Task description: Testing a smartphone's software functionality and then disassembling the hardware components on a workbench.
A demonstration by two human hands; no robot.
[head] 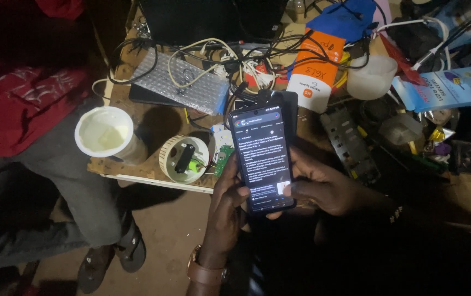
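At the far left a seated person in a red top and grey trousers keeps clear of the worktop, sandalled feet on the floor. On the worktop's near edge stands a white cup, upright, and just beside it a round cream housing lies open side up, so its black part and green cell stay reachable from above; a small green circuit board rests against its right side.

Moving right, our left hand wraps the smartphone from its left edge, fingers curled behind and thumb on the rim, carrying its weight. The smartphone sits above the worktop's front edge, in front of our body, screen lit and turned up toward our face so it can be read. Its long axis runs nearly away from us, top end leaning slightly left, toward the tangle of cables.

Our right hand grips the lower right edge, thumb laid over the screen's corner, steadying and ready to scroll. Farther right lie an orange-and-white packet, a translucent tub and a blue box.
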